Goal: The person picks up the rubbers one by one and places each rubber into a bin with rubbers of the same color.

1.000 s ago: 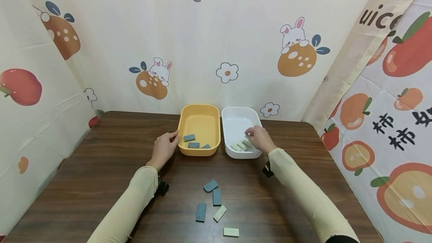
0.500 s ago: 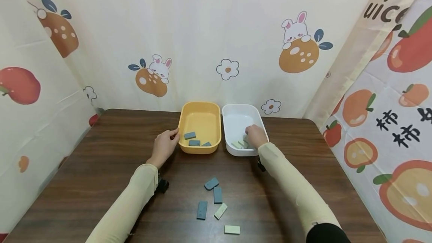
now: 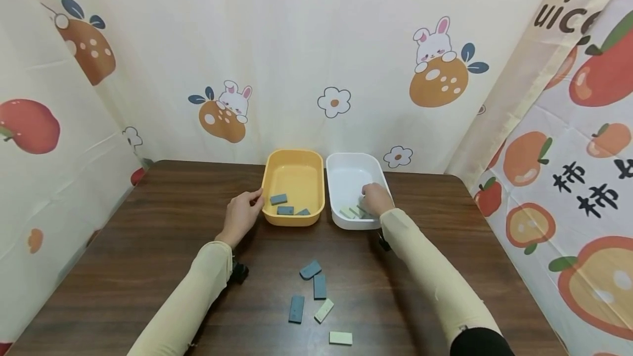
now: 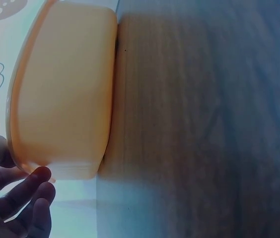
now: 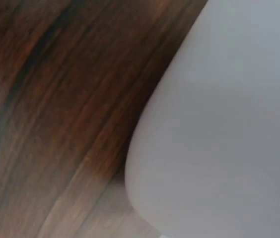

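Head view: green blocks (image 3: 355, 212) beside right grip (image 3: 378, 200).

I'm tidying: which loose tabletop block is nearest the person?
The pale green rectangular block lying crosswise; its slanted twin and the three blue-grey blocks lie farther back.

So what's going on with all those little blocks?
A person has both hands busy at two tubs. The left hand holds the yellow tub by its edge, with three blue-grey blocks inside. The right hand is in the white tub, beside some pale green blocks; its fingertips are hidden, so I can't tell if it holds one. Three more blue-grey blocks and two green ones lie on the table.
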Motion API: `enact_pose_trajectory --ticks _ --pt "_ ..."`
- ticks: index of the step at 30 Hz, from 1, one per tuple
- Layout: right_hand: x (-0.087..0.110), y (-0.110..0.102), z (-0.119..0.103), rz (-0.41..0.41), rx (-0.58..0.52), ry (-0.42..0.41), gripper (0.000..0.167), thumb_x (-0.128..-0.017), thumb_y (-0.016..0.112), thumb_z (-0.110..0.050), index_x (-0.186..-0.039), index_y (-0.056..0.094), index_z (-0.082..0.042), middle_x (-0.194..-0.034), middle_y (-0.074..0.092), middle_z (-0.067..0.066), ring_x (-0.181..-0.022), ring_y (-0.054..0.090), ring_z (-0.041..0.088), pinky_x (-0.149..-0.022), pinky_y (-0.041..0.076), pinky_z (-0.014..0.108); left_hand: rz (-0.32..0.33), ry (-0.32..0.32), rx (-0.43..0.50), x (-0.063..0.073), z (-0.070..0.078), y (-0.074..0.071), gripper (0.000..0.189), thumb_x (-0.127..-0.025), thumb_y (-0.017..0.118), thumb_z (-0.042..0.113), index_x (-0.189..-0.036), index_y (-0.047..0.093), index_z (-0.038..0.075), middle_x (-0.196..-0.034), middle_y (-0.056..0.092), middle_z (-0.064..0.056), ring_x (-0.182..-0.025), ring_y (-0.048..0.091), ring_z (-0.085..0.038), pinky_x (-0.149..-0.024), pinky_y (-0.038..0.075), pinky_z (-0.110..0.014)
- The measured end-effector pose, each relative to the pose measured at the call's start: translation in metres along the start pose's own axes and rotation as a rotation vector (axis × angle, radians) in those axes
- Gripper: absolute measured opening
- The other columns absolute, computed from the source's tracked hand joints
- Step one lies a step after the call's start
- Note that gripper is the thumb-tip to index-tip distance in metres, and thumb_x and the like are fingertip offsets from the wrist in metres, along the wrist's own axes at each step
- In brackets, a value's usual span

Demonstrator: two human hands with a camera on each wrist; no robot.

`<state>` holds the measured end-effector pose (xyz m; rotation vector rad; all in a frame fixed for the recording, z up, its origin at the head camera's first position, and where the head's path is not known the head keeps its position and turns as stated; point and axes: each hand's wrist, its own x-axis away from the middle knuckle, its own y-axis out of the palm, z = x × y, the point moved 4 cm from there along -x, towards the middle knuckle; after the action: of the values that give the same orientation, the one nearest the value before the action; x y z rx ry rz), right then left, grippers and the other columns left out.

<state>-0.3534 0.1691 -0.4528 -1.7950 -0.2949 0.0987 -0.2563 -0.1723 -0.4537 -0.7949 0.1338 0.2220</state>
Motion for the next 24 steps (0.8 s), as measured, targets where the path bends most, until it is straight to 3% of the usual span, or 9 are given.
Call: enact_pose_trajectory --ticks 8,13,24 --pt "0.011 -0.022 -0.011 0.053 -0.069 -0.036 0.028 -0.094 0.051 -0.013 -0.106 0.071 0.002 -0.111 0.071 0.017 -0.095 0.065 0.029 -0.092 0.05 0.046 0.003 0.003 -0.005 0.0 0.001 -0.002 0.037 -0.096 0.058 0.021 -0.13 0.062 0.008 -0.105 0.072 -0.015 -0.069 0.053 -0.021 -0.06 0.041 -0.027" --pt "0.018 -0.028 -0.014 0.046 -0.131 -0.011 0.029 -0.095 0.051 -0.017 -0.107 0.071 0.0 -0.106 0.071 0.014 -0.083 0.062 0.024 -0.083 0.052 0.042 0.0 0.01 -0.015 0.0 0.002 -0.002 0.037 -0.096 0.058 0.02 -0.13 0.061 0.007 -0.105 0.072 -0.015 -0.07 0.054 -0.021 -0.06 0.041 -0.027" --pt "0.03 -0.034 -0.013 0.068 -0.198 -0.006 0.027 -0.095 0.052 -0.018 -0.103 0.072 -0.001 -0.102 0.072 0.014 -0.084 0.062 0.024 -0.076 0.051 0.037 -0.006 -0.008 -0.012 0.001 0.001 0.001 0.037 -0.096 0.058 0.021 -0.13 0.062 0.007 -0.103 0.072 -0.014 -0.066 0.051 -0.019 -0.058 0.04 -0.026"
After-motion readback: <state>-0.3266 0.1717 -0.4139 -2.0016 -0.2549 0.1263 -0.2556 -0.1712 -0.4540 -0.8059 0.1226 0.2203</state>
